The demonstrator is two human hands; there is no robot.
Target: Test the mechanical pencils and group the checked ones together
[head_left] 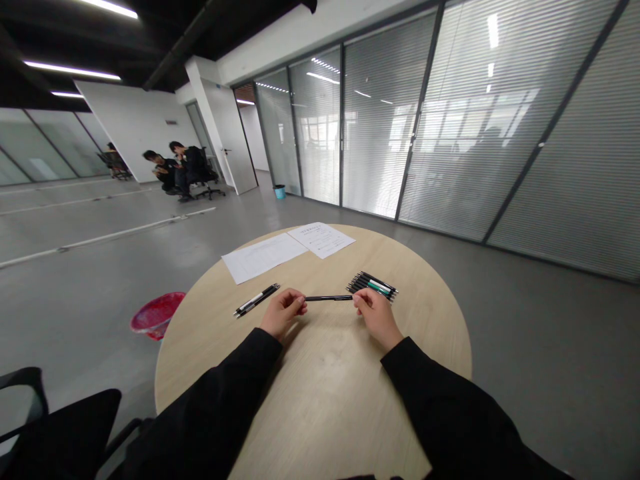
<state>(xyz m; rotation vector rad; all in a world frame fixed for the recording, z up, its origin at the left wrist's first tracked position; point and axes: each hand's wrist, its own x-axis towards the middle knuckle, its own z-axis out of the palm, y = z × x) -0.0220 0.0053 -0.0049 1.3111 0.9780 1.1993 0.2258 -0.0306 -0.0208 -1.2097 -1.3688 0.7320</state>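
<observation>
A slim black pen (329,298) lies level between my two hands, above the wooden table. My left hand (284,312) pinches its left end, and my right hand (376,316) pinches the right end between thumb and fingers. Just beyond my right hand is a row of several pens (373,283), mostly black with a white and a green one among them, partly hidden by that hand. To the left of my left hand, a small group of pens (256,300), black with a white part, rests slantwise on the tabletop.
Two printed sheets of paper (267,256) lie at the far side of the round table (320,407). A red basin-like bin (157,313) stands on the floor at left, near a black chair (60,433). Seated people (185,167) are farther back, and a blue bin (279,192) stands by the glass partition.
</observation>
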